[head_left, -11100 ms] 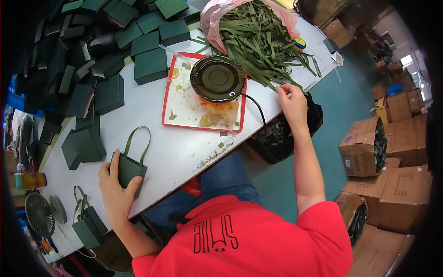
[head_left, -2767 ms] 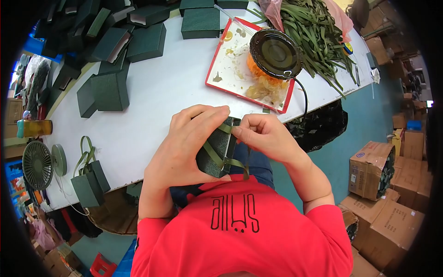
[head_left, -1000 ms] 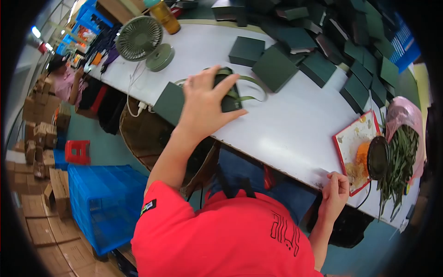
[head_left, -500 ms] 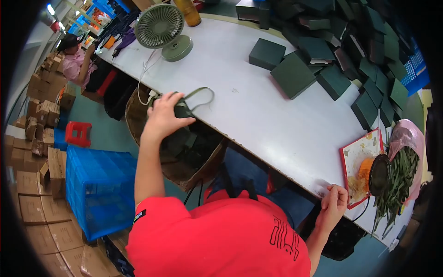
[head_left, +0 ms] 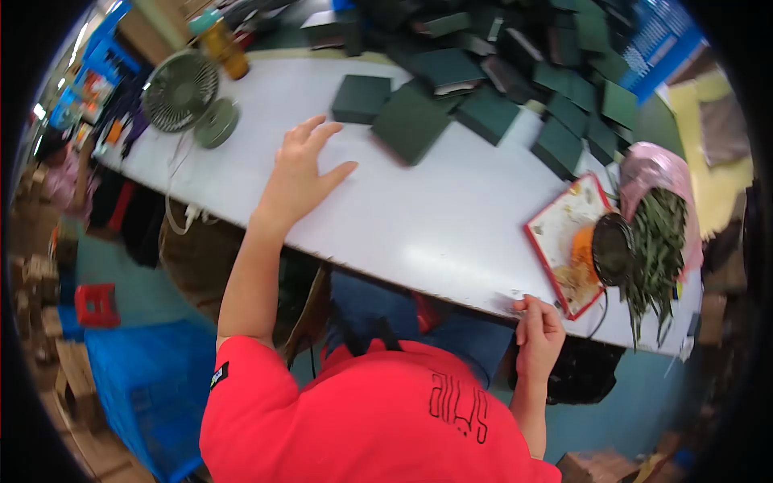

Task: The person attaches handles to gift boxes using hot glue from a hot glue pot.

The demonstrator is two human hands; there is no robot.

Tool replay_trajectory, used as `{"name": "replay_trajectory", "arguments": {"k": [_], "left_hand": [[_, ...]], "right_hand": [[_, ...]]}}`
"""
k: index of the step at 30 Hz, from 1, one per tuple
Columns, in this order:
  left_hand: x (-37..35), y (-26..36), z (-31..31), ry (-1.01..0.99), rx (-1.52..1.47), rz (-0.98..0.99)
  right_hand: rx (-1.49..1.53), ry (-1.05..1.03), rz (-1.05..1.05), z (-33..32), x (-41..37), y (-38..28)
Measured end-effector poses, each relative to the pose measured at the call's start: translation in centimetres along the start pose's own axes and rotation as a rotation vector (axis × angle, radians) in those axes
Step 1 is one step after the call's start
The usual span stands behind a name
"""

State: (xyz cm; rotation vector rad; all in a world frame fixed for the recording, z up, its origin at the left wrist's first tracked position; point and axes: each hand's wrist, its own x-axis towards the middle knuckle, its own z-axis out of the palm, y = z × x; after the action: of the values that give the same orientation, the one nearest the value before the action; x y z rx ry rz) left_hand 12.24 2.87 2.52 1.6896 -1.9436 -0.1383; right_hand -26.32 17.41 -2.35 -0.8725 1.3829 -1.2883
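Observation:
My left hand (head_left: 299, 175) is above the white table with fingers spread and nothing in it. Just beyond its fingertips lie a dark green box (head_left: 361, 98) and a second green box (head_left: 411, 125) beside it. At the table's front edge, my right hand (head_left: 538, 332) is closed, thumb and forefinger together; whatever they hold, if anything, is too small to make out. Close by rests a red-rimmed tray (head_left: 541, 256) with an orange thing inside and a round black dish (head_left: 613, 249) at its right side. Dark green ribbon strips (head_left: 659, 233) spill from a pink plastic bag (head_left: 656, 165).
Many more green boxes (head_left: 487, 113) are heaped at the back. A green fan (head_left: 181, 92) and an amber bottle (head_left: 221, 48) stand at the far left. Below the table edge are a cardboard carton (head_left: 193, 249), a blue crate (head_left: 145, 386) and a red stool (head_left: 97, 306).
My left hand let go of a dark green item with a ribbon loop, held over the carton, and moved across the table toward the boxes. The view turned right; my right hand stays closed.

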Motion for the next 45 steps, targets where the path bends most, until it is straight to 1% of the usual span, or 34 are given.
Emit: {"name": "replay_trajectory", "arguments": {"k": [3, 4, 5, 6, 8, 9, 10, 11, 13, 15, 16, 19, 20, 23, 24, 26, 28, 29, 31, 35, 38, 41, 43, 44, 45], "left_hand": [[3.8, 4.7, 3.5, 0.036, -0.082, 0.154], [4.9, 5.5, 5.0, 0.047, -0.040, 0.167], [5.8, 6.2, 6.4, 0.050, -0.044, 0.191], [6.5, 6.8, 7.4, 0.023, -0.044, 0.244], [6.8, 7.5, 8.6, 0.011, 0.036, 0.257], [6.7, 7.1, 8.9, 0.034, -0.007, 0.261], [5.9, 7.8, 8.8, 0.010, -0.077, 0.234], [5.3, 8.7, 8.2, -0.076, -0.154, 0.274], [3.2, 11.3, 6.8, -0.203, -0.215, 0.349], [1.5, 12.6, 6.0, -0.326, -0.216, 0.425], [0.8, 13.2, 5.6, -0.421, -0.271, 0.407], [0.0, 13.4, 5.3, -0.571, -0.034, 0.611], [-0.4, 13.5, 5.4, -0.562, -0.091, 0.591], [-0.3, 12.3, 4.8, -0.605, -0.011, 0.568], [-0.1, 11.3, 4.8, -0.595, -0.073, 0.544], [0.2, 9.7, 4.9, -0.565, -0.193, 0.492], [-0.1, 9.4, 5.7, -0.500, -0.316, 0.372], [-0.2, 9.7, 6.1, -0.467, -0.381, 0.315], [-0.9, 11.6, 6.8, -0.363, -0.244, 0.309], [-1.3, 13.4, 8.0, -0.196, -0.084, 0.321], [-0.4, 13.4, 8.7, -0.133, 0.013, 0.443], [-0.1, 13.2, 9.0, -0.202, -0.013, 0.414], [-0.1, 13.0, 9.2, -0.172, -0.013, 0.433], [-0.2, 13.0, 9.3, -0.158, -0.017, 0.445], [-0.2, 13.0, 9.3, -0.168, -0.021, 0.433]], "right_hand": [[-0.054, 0.101, 0.030, -0.7, -1.1, -1.0], [-0.073, 0.166, 0.026, -1.3, -1.4, -1.0], [-0.126, 0.219, 0.103, -2.3, -1.6, -1.3], [-0.101, 0.251, 0.063, -3.1, -1.8, -1.7], [-0.070, 0.362, 0.026, -5.3, -1.9, -1.6], [-0.034, 0.412, -0.008, -6.4, -2.0, -1.7], [0.011, 0.484, -0.062, -7.7, -2.0, -1.8], [0.059, 0.532, -0.115, -8.7, -1.8, -1.8], [0.080, 0.601, -0.223, -10.9, -1.6, -2.0], [-0.020, 0.673, -0.255, -13.6, -1.2, -1.3], [-0.032, 0.716, -0.257, -14.6, -0.7, -1.1], [0.012, 0.870, -0.277, -17.8, 0.9, 0.0], [0.041, 0.924, -0.283, -18.8, 1.2, 0.5], [0.301, 0.968, -0.295, -21.8, 1.5, 1.9], [0.358, 0.960, -0.297, -22.3, 1.3, 2.1], [0.343, 0.968, -0.298, -22.3, 1.2, 1.9], [0.343, 0.991, -0.269, -22.1, 1.0, 1.5], [0.393, 0.956, -0.276, -22.3, 0.9, 1.8], [0.488, 0.888, -0.289, -23.4, 0.6, 2.7], [0.380, 1.067, -0.156, -24.6, 2.0, 2.4], [0.405, 1.099, -0.132, -26.0, 2.6, 2.5], [0.430, 1.063, -0.108, -26.4, 3.4, 2.5], [0.444, 1.039, -0.123, -26.5, 3.6, 2.4], [0.470, 1.079, -0.154, -26.2, 3.7, 2.2], [0.466, 1.170, -0.214, -25.7, 3.6, 2.0]]}}
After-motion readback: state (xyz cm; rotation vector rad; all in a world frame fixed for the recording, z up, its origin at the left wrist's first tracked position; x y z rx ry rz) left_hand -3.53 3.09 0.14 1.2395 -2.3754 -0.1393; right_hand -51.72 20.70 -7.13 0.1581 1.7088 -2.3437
